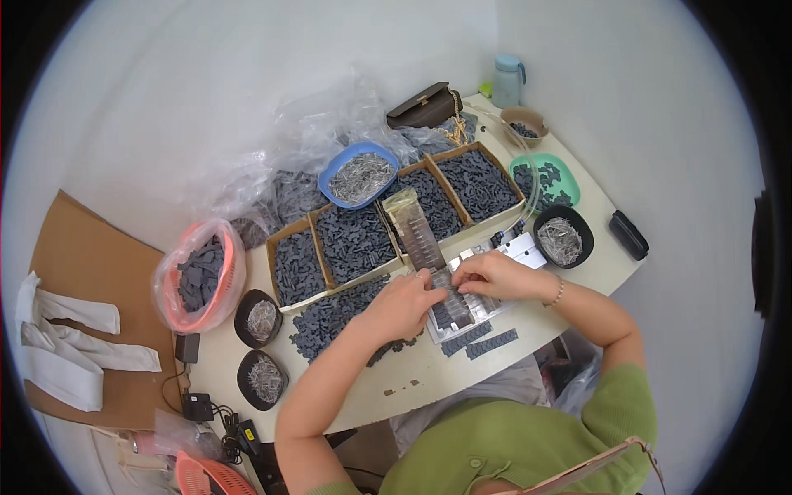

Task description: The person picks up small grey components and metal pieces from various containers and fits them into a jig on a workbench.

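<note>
meanwhile both hands are working at the metal jig (462,312): the left hand (406,304) is curling loosely over its dark plastic pieces (450,313), the right hand (493,275) pinching one there, likely steadying the row.

A small hand-assembly workbench, likely a home or back-room workshop.

You sit at a pale curved table (569,177) pushed against a plain white wall, crowded with cardboard boxes (355,239) full of small dark plastic parts, a blue dish (359,173) and black bowls (563,237) of tiny metal pieces, and a metal jig (462,309) before you. Clear plastic bags (330,124), a pink basket (202,276), a handbag (425,107) and a water bottle (507,81) give it an informal, piecework feel.
</note>
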The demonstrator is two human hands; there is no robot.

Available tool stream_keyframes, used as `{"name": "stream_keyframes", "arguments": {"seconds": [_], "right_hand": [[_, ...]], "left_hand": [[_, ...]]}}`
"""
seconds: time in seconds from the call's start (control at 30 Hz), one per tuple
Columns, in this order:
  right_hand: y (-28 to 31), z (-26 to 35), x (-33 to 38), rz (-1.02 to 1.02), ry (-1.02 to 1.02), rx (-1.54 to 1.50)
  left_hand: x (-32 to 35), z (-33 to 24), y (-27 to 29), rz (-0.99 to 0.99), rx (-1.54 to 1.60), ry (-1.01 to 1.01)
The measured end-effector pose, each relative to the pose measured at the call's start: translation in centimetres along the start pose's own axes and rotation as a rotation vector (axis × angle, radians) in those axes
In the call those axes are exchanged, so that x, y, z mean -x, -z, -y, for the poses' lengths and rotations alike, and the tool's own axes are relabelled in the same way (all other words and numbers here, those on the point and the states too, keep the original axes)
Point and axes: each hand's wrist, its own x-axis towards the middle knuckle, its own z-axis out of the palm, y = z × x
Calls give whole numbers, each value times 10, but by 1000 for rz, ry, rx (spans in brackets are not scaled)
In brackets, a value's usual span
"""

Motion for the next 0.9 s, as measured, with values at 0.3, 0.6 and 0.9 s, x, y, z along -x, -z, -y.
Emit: {"name": "stream_keyframes", "arguments": {"seconds": [0.3, 0.6, 0.9], "right_hand": [[-5, 3, 22, -69, 39, 9], [-24, -6, 14, -178, 201, 233], [-30, -3, 3, -169, 277, 493]], "left_hand": [[-29, 18, 19, 312, 31, -142], [-21, 24, 16, 233, 131, -124], [-22, 31, 13, 204, 118, -205]]}}
